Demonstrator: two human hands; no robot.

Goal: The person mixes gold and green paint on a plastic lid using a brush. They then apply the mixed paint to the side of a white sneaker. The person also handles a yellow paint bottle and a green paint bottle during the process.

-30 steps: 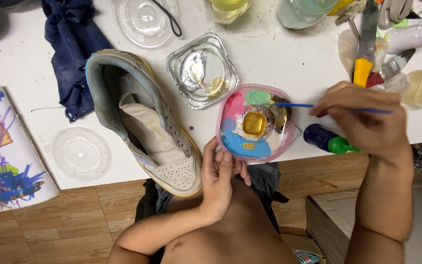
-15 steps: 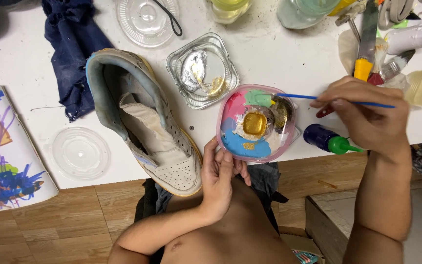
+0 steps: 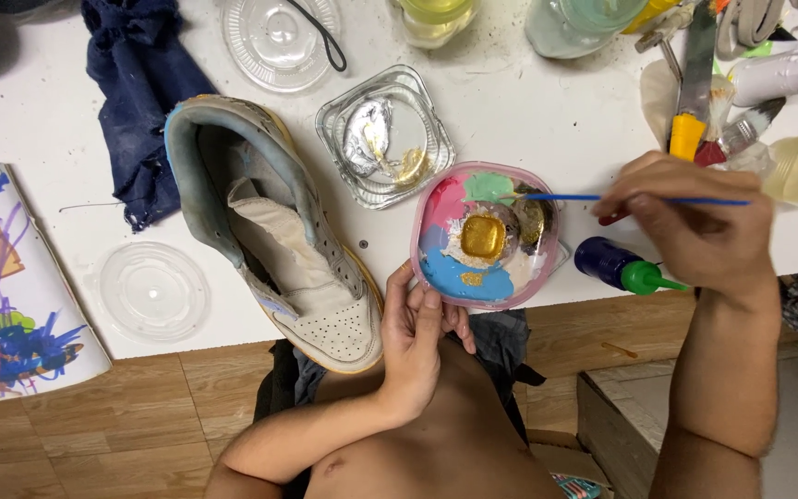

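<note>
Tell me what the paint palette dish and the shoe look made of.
The palette dish looks like thin clear plastic: glossy rim, paint showing through its pink-tinted wall. The shoe seems leather or a leather look-alike: smooth, matte, off-white, with a perforated toe, worn and stained.

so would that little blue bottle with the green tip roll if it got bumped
Probably: the blue bottle lies on its side near the table edge, and looks round. It seems small and light. The right hand above it holds a brush.

Left hand [image 3: 417, 333] rests loosely curled near the torso; right hand [image 3: 695, 226] pinches in a tight grip, forearm raised.
</note>
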